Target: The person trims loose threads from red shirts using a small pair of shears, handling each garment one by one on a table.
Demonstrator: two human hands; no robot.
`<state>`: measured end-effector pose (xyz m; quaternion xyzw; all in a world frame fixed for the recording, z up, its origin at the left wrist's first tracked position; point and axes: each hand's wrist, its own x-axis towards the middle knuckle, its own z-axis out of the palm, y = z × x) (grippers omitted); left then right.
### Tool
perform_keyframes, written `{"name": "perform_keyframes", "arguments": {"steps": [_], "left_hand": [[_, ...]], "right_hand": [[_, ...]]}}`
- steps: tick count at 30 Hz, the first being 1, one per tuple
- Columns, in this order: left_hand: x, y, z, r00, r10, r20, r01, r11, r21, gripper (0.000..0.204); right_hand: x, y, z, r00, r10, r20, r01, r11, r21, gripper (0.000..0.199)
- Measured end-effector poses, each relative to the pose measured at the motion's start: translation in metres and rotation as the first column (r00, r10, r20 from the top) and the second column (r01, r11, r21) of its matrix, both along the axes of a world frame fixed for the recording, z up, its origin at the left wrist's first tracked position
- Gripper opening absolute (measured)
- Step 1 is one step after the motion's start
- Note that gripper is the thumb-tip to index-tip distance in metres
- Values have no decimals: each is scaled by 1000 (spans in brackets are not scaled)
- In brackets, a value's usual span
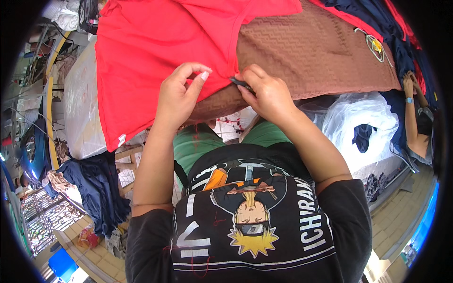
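A red garment [165,42] lies spread over the brown patterned cloth [311,52] in front of me, its lower left corner hanging off the near edge with a small white label. Over the red fabric my left hand [181,89] is closed, thumb and forefinger brought together; whatever they pinch is too small to make out. My right hand [266,92] grips a small black tool [239,82], shaped like thread snips, whose tip points left at the garment's right edge. Most of the tool is hidden by the fingers.
Clear plastic bags [363,125] stand right of my legs. Dark blue cloth [96,188] hangs at the left beside a wrapped pale block [80,104]. A cord bundle [376,46] rests on the brown cloth. Another person's arm [411,111] reaches in at the far right.
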<state>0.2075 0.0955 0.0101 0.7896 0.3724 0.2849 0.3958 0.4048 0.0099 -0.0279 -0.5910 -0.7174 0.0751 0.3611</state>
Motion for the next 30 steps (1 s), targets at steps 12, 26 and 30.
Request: {"name": "perform_keyframes", "arguments": {"steps": [12, 26, 30], "left_hand": [[35, 33, -20, 849, -230, -476, 470, 739, 482, 25], [25, 54, -23, 946, -297, -127, 312, 732, 605, 16], [17, 53, -17, 961, -278, 2, 216, 753, 622, 22]], "right_hand": [[75, 14, 115, 920, 28, 390, 5, 996, -85, 25], [27, 67, 48, 833, -230, -503, -252, 653, -715, 37], [20, 65, 49, 618, -300, -727, -420, 655, -628, 37]]}}
